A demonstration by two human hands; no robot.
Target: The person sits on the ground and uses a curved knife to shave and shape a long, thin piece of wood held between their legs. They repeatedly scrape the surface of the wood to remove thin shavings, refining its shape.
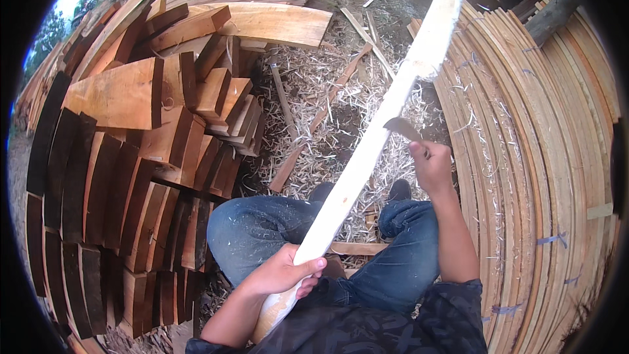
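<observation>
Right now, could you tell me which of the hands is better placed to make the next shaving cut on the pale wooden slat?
Probably the right hand: it grips the curved blade right against the slat, mid-length. The left hand is wrapped round the slat's near end, steadying it.

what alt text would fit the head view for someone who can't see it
A seated person's left hand grips the near end of a long pale plank slanting away over the knees, while the right hand holds a curved blade against its edge. Wood shavings cover the ground between stacked wood blocks and bundled slats.
</observation>
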